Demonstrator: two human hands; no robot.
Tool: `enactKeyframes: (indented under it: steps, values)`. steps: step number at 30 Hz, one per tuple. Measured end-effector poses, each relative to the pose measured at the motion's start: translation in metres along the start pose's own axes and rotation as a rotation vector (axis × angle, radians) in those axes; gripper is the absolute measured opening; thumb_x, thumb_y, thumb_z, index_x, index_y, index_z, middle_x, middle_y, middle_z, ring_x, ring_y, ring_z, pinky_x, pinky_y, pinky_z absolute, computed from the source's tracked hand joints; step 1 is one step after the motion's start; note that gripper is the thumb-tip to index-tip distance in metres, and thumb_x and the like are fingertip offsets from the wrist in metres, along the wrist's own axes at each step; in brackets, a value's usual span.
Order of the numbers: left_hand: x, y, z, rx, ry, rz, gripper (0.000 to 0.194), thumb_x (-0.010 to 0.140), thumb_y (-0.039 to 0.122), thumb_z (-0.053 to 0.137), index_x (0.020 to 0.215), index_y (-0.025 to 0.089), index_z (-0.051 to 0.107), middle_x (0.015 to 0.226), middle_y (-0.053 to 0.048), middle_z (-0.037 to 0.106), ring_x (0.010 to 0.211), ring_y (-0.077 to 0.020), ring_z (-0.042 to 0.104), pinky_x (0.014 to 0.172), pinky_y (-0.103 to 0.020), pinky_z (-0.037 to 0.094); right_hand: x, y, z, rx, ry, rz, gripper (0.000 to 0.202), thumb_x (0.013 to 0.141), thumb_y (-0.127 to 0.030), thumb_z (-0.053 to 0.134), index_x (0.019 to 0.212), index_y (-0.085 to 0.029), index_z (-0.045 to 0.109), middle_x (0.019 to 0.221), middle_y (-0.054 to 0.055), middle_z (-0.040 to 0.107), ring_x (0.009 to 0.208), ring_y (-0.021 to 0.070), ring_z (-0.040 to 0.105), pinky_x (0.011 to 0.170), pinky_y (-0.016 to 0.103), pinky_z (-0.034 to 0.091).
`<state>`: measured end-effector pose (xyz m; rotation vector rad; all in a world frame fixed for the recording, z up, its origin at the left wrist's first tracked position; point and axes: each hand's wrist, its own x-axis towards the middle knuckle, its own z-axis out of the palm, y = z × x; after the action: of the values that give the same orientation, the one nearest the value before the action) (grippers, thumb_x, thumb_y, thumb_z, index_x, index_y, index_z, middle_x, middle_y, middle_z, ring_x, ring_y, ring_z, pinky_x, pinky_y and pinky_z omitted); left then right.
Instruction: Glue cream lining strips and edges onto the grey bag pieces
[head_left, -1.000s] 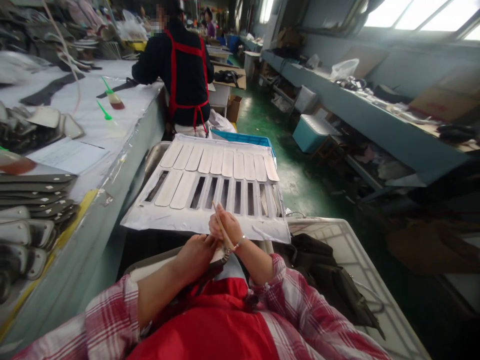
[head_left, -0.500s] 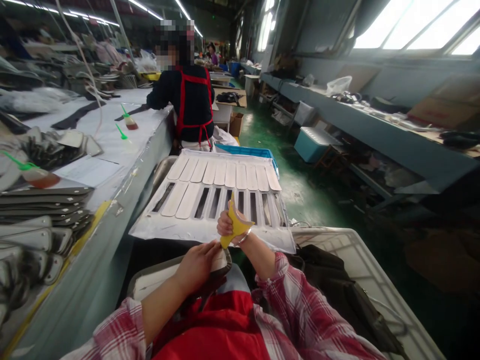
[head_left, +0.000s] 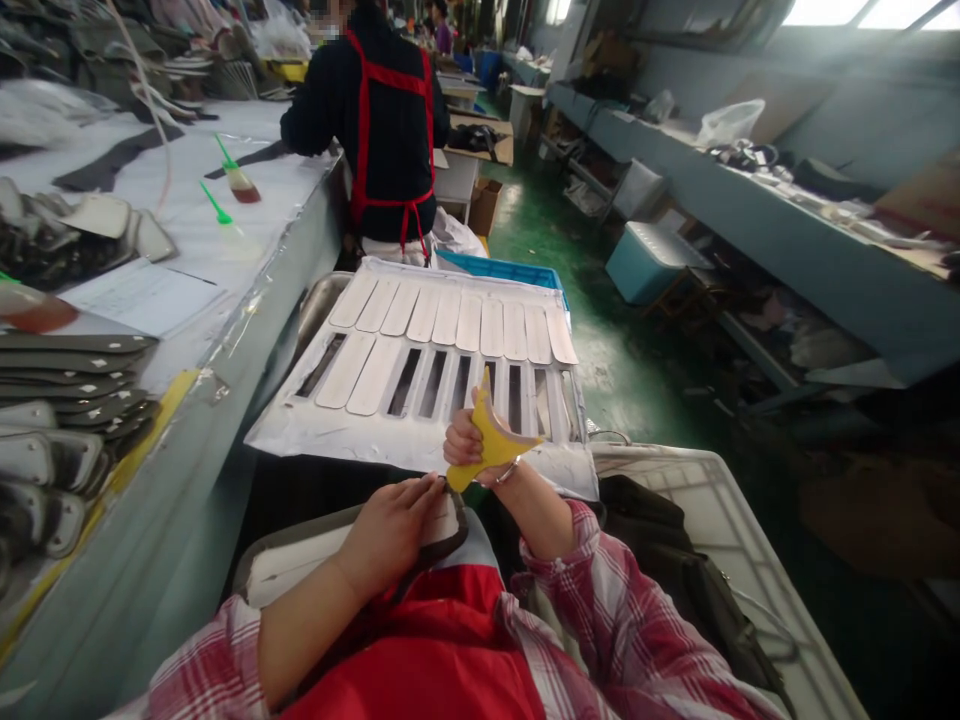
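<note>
My left hand (head_left: 388,530) lies with stretched fingers on a long white panel with rounded ends (head_left: 289,568), which rests on my lap. Dark fabric borders the panel, and my forearm and hand cover part of it. Whether the thumb grips underneath is hidden. My right hand (head_left: 466,440) is closed round a yellow, curved flat scraper (head_left: 501,442). The scraper's lower corner points down at the panel's far edge, close beside my left fingertips; I cannot tell whether it touches.
Ahead is a white slotted rack (head_left: 292,425) bearing rows of white strips (head_left: 424,310). To the left, a workbench (head_left: 247,300) holds stacked dark pieces (head_left: 82,375) and green-tipped bottles (head_left: 241,180). A co-worker (head_left: 394,140) stands beyond. On the right, a white crate (head_left: 739,540) contains dark fabric.
The view has tipped downward and shifted a little. The scraper is turned slightly, showing more of its flat face, and its corner stays beside my left fingertips. My left hand keeps its place on the panel.
</note>
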<state>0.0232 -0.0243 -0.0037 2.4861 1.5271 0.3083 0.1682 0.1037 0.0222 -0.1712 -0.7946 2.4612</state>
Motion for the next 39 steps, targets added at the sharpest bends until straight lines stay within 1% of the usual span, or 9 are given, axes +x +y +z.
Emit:
enactKeyframes:
  steps: [11, 15, 18, 22, 25, 28, 32, 35, 39]
  values:
    - [-0.003, 0.001, 0.000, -0.011, -0.029, -0.009, 0.054, 0.076, 0.008, 0.045, 0.130, 0.010, 0.041, 0.133, -0.012, 0.046, 0.114, -0.0257, 0.048, 0.092, -0.040, 0.042, 0.002, 0.000, -0.009, -0.010, -0.082, 0.094, 0.069, 0.080, -0.072, 0.009, 0.040, -0.018, 0.024, 0.031, -0.006, 0.021, 0.025, 0.0045, 0.020, 0.032, 0.020, 0.017]
    - [-0.002, 0.001, 0.001, -0.026, -0.027, -0.004, 0.053, 0.077, 0.010, 0.046, 0.130, 0.012, 0.042, 0.130, -0.013, 0.049, 0.114, -0.0263, 0.047, 0.092, -0.041, 0.042, 0.005, 0.006, -0.002, -0.079, -0.113, 0.150, 0.064, 0.087, -0.062, 0.021, 0.042, -0.018, 0.032, 0.035, -0.005, 0.028, 0.028, 0.0052, 0.025, 0.032, 0.020, 0.019]
    - [0.000, 0.002, 0.001, -0.043, -0.015, 0.015, 0.049, 0.079, 0.011, 0.046, 0.128, 0.015, 0.044, 0.121, -0.012, 0.055, 0.110, -0.0254, 0.050, 0.090, -0.041, 0.042, 0.007, 0.013, 0.011, -0.190, -0.106, 0.177, 0.057, 0.086, -0.057, 0.035, 0.045, -0.017, 0.039, 0.036, -0.004, 0.034, 0.030, 0.0052, 0.026, 0.030, 0.020, 0.016]
    - [0.000, 0.003, 0.002, -0.019, 0.004, 0.035, 0.049, 0.079, 0.011, 0.045, 0.128, 0.016, 0.043, 0.122, -0.012, 0.055, 0.110, -0.0248, 0.049, 0.090, -0.040, 0.043, 0.005, 0.016, 0.016, -0.198, -0.085, 0.151, 0.056, 0.087, -0.055, 0.033, 0.046, -0.017, 0.039, 0.036, -0.004, 0.032, 0.030, 0.0051, 0.025, 0.030, 0.020, 0.014]
    - [-0.002, 0.007, 0.000, 0.051, 0.006, 0.028, 0.049, 0.080, 0.011, 0.045, 0.128, 0.015, 0.043, 0.128, -0.012, 0.051, 0.110, -0.0248, 0.050, 0.090, -0.040, 0.043, -0.005, 0.007, 0.008, -0.110, -0.054, 0.038, 0.060, 0.087, -0.059, 0.027, 0.044, -0.018, 0.033, 0.036, -0.005, 0.029, 0.031, 0.0050, 0.024, 0.032, 0.020, 0.016]
    - [-0.002, 0.013, -0.006, 0.126, -0.019, 0.018, 0.051, 0.078, 0.008, 0.045, 0.128, 0.017, 0.044, 0.130, -0.011, 0.049, 0.105, -0.0252, 0.053, 0.088, -0.043, 0.043, -0.027, -0.005, 0.001, -0.034, 0.036, -0.186, 0.061, 0.084, -0.064, 0.029, 0.043, -0.019, 0.026, 0.035, -0.007, 0.025, 0.030, 0.0048, 0.022, 0.034, 0.020, 0.018]
    - [-0.002, 0.018, -0.015, 0.161, -0.050, 0.004, 0.047, 0.077, 0.006, 0.043, 0.122, 0.018, 0.050, 0.129, -0.009, 0.051, 0.105, -0.0245, 0.054, 0.087, -0.043, 0.043, -0.063, -0.010, 0.006, 0.006, 0.172, -0.417, 0.058, 0.087, -0.056, 0.033, 0.044, -0.018, 0.024, 0.035, -0.007, 0.024, 0.030, 0.0052, 0.022, 0.035, 0.020, 0.017]
    - [-0.006, 0.019, -0.015, 0.125, -0.024, 0.001, 0.043, 0.079, 0.008, 0.041, 0.119, 0.018, 0.053, 0.128, -0.009, 0.052, 0.108, -0.0221, 0.053, 0.088, -0.038, 0.044, -0.078, 0.001, 0.016, -0.014, 0.264, -0.443, 0.058, 0.086, -0.056, 0.034, 0.043, -0.019, 0.025, 0.035, -0.007, 0.024, 0.030, 0.0058, 0.022, 0.034, 0.021, 0.016]
    - [-0.014, 0.020, -0.008, 0.146, 0.029, -0.026, 0.040, 0.083, 0.015, 0.040, 0.121, 0.018, 0.051, 0.130, -0.010, 0.050, 0.114, -0.0241, 0.048, 0.093, -0.041, 0.040, -0.081, 0.022, 0.029, -0.043, 0.337, -0.469, 0.057, 0.083, -0.059, 0.040, 0.043, -0.020, 0.028, 0.037, -0.006, 0.025, 0.031, 0.0072, 0.025, 0.034, 0.023, 0.016]
